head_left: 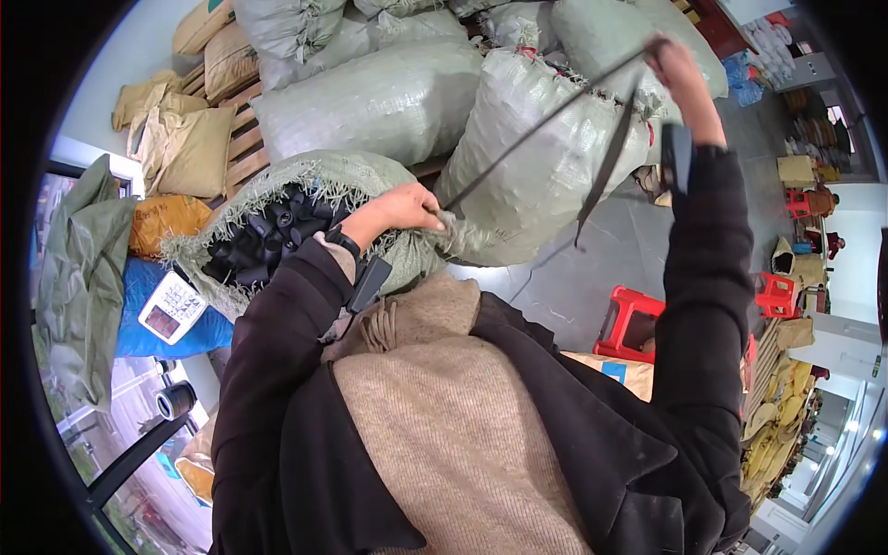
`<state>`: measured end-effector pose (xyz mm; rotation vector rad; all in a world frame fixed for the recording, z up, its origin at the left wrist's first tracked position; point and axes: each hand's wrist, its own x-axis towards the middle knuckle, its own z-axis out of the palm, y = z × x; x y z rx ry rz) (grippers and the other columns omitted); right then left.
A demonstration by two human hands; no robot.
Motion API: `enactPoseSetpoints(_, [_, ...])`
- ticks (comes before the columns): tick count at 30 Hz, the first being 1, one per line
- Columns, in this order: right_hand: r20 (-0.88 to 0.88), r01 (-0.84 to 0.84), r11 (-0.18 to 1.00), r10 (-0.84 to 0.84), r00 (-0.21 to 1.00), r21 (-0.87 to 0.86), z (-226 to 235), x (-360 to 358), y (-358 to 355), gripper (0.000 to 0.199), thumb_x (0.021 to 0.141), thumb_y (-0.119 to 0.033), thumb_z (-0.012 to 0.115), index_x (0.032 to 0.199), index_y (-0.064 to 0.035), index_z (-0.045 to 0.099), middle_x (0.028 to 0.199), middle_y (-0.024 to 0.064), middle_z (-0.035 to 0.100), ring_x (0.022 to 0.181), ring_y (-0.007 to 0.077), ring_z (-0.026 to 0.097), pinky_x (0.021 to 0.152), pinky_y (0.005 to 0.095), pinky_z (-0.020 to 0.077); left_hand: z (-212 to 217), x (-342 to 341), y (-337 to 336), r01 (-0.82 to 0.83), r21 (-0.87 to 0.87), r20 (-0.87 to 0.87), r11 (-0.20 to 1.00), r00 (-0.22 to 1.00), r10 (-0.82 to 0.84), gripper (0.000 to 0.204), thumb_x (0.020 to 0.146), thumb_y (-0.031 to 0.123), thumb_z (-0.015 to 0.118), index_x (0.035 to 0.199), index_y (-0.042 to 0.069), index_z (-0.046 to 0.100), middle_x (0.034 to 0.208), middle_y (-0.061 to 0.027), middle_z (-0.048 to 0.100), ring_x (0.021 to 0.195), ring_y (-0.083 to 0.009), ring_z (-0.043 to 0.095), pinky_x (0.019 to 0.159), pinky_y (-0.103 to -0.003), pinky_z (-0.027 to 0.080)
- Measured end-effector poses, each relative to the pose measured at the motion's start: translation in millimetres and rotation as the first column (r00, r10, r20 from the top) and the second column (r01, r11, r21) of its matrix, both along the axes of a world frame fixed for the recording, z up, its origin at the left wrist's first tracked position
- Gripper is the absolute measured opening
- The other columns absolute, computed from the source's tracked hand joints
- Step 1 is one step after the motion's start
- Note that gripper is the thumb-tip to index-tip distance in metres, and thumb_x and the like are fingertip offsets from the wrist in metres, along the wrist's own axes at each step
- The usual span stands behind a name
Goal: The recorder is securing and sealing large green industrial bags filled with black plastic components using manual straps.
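My left hand (pixel 407 209) is closed on the gathered, frayed edge of an open pale green woven sack (pixel 402 259). Inside that sack lie many small black tubular parts (pixel 268 236). Raised at the upper right, my right hand (pixel 673 69) grips a dark flat strap (pixel 546 122). One stretch of the strap runs taut and slanting down to the sack edge beside my left hand; whether those fingers also pinch it I cannot tell. Its other end hangs loose below my right hand, in front of a full, upright woven sack (pixel 527 157).
More stuffed sacks (pixel 370 102) are piled ahead on wooden pallets (pixel 242 153). Tan bags (pixel 196 153) sit at the far left. A white digital device (pixel 173 307) rests on a blue bag (pixel 134 319). A red stool (pixel 629 322) stands on the grey floor to my right.
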<state>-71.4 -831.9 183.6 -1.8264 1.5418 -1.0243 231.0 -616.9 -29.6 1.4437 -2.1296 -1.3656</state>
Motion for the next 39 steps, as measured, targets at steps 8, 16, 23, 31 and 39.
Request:
enactPoseSetpoints(8, [0.521,-0.129,0.988,0.066,0.851,0.085,13.9,115.7,-36.1,0.019,0.080,-0.014,0.040,0.067,-0.0042,0.050,0.052,0.0077,0.040,0.042,0.0169,0.035,0.038,0.0305,0.0268,7.9,0.1,1.6,-0.022,0.239,-0.184,0.971,0.981,0.068,0.038,0.070,0.037,0.059,0.064,0.001,0.048,0.056,-0.0037,0.044,0.053,-0.0136,0.040,0.052,-0.029,0.034])
enactPoseSetpoints(16, [-0.683,-0.595,0.804,0.438,0.585,0.006,-127.2,155.8,54.0,0.052,0.063,-0.003,0.050,0.113,-0.0151,0.038,0.096,0.0164,0.045,0.086,0.0348,0.050,0.070,0.0412,0.0424,5.8,17.2,16.2,-0.303,0.562,-0.300,0.769,0.792,0.532,0.033,0.081,0.033,0.048,0.060,0.008,0.046,0.054,0.0001,0.042,0.048,-0.0084,0.038,0.043,-0.024,0.030])
enactPoseSetpoints(23, [-0.124,-0.581,0.782,0.568,0.813,-0.227,-187.3,146.5,153.8,0.012,0.064,-0.010,0.051,0.075,-0.0058,0.053,0.072,0.0123,0.050,0.070,0.0312,0.050,0.062,0.0399,0.0416,0.9,22.5,9.9,-0.327,0.670,-0.336,0.667,0.667,0.665,0.015,0.081,0.021,0.049,0.075,0.008,0.048,0.058,0.0009,0.041,0.049,-0.0106,0.040,0.045,-0.024,0.033])
enactPoseSetpoints(31, [0.396,-0.874,0.458,0.781,0.484,0.163,-235.1,155.0,168.4,0.022,0.071,-0.005,0.051,0.092,0.0002,0.051,0.077,0.0096,0.054,0.070,0.0120,0.047,0.064,0.0289,0.0404,12.1,11.1,11.6,-0.240,0.646,-0.458,0.724,0.636,0.620,0.010,0.084,0.017,0.043,0.081,0.009,0.048,0.063,0.0011,0.044,0.054,-0.0106,0.040,0.052,-0.023,0.034])
enactPoseSetpoints(39, [0.376,-0.624,0.765,0.537,0.755,0.161,-231.4,142.3,162.6,0.019,0.074,-0.018,0.050,0.078,-0.0004,0.054,0.062,0.0085,0.054,0.058,0.0146,0.049,0.056,0.0297,0.0400,12.8,18.9,11.8,-0.235,0.692,-0.390,0.683,0.674,0.627,0.008,0.082,0.010,0.046,0.087,0.005,0.048,0.070,-0.0045,0.053,0.062,-0.0148,0.051,0.057,-0.027,0.043])
